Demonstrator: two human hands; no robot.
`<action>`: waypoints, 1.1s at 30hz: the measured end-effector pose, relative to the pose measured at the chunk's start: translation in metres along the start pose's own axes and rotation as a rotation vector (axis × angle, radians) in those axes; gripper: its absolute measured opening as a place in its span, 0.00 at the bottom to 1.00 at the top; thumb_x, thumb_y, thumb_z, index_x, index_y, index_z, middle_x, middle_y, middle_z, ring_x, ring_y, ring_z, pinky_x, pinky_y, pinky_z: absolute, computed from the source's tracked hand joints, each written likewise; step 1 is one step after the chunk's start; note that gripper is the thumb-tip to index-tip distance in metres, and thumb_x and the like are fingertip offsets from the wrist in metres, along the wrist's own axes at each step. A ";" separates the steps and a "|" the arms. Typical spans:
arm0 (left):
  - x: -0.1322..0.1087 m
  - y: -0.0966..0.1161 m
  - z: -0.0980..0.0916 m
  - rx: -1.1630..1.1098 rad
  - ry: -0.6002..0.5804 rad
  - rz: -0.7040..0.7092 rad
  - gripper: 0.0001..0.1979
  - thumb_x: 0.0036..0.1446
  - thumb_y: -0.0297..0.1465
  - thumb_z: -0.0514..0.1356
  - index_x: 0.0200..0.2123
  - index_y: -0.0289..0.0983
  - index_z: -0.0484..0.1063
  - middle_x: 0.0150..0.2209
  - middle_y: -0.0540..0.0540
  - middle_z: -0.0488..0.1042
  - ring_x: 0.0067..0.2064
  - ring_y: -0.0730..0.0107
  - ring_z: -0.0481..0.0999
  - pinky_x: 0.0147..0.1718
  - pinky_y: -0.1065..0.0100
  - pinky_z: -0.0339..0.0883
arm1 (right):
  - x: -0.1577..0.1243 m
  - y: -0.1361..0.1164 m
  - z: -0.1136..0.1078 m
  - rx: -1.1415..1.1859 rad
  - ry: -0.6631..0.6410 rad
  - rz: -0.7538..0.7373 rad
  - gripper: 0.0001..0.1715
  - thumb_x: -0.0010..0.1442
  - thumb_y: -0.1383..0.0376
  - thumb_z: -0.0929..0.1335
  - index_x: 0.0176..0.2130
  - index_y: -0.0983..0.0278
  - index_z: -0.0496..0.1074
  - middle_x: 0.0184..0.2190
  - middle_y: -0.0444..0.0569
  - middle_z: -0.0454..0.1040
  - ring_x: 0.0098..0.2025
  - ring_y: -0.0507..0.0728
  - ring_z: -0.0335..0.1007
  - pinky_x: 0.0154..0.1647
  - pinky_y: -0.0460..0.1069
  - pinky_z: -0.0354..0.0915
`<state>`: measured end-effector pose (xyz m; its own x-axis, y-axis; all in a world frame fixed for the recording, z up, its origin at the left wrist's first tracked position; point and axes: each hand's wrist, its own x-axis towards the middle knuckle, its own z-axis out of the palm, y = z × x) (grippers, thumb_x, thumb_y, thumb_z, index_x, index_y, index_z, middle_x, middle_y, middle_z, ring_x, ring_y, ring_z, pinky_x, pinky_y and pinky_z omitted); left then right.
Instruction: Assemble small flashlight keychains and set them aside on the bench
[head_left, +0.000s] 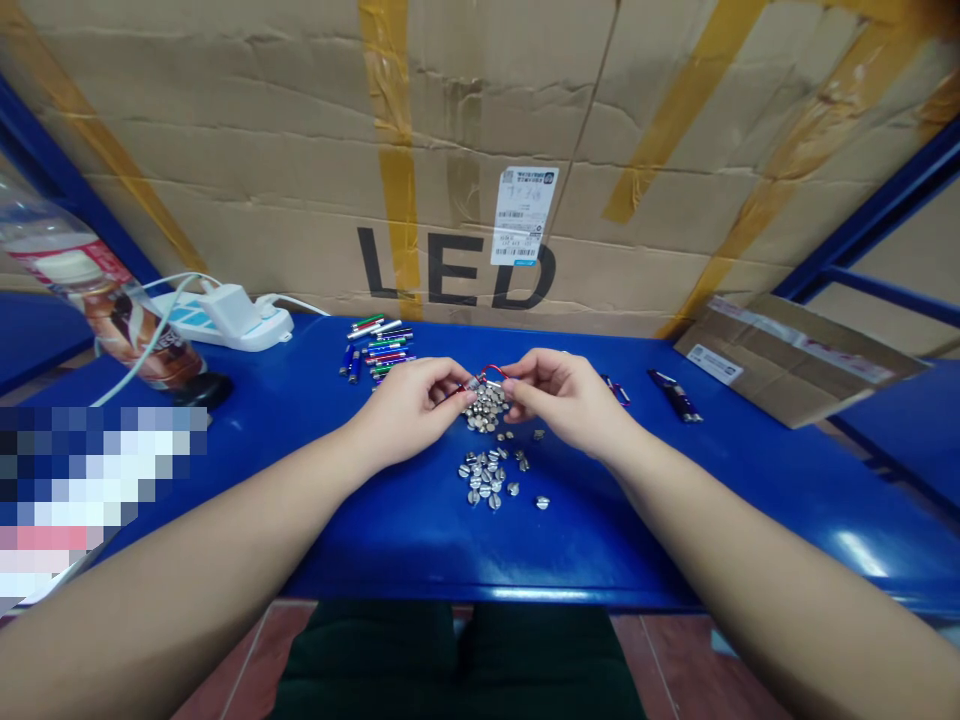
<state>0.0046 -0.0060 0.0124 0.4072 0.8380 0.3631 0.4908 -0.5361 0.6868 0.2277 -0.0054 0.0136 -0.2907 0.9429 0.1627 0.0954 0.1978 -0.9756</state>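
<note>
A plastic bottle (90, 290) with an unreadable label leans beside a white power strip (225, 320) on the blue table (600, 540). Past coloured metal tubes (379, 350), the left hand (409, 410) and right hand (566, 400) each grip, pinched, a red cord loop (491, 374) above silver slotted screws (484, 475). Behind, a cardboard box (225, 170) reads "LED" under a barcode sticker (525, 215); a blue tube (675, 395) and flattened cardboard (795, 360) lie rightmost.

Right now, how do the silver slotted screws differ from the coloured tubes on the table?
The silver slotted screws are short with round heads, while the coloured tubes are long and thin. The screws are all silver; the tubes are blue, red, green and silver. The screws lie loosely scattered, but the tubes lie close together, side by side. Both lie on the blue table.
</note>
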 end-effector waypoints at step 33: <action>-0.001 -0.006 -0.013 0.113 -0.188 0.114 0.10 0.64 0.34 0.59 0.42 0.38 0.80 0.34 0.46 0.77 0.34 0.67 0.74 0.33 0.66 0.68 | 0.009 0.041 -0.199 -0.911 0.524 0.479 0.04 0.57 0.69 0.71 0.30 0.63 0.77 0.24 0.48 0.77 0.25 0.55 0.71 0.32 0.51 0.65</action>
<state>-0.0089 -0.0018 0.0164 0.5958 0.7437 0.3032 0.5124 -0.6427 0.5696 0.4181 0.0643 0.0046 0.3713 0.9269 0.0541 0.8028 -0.2912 -0.5204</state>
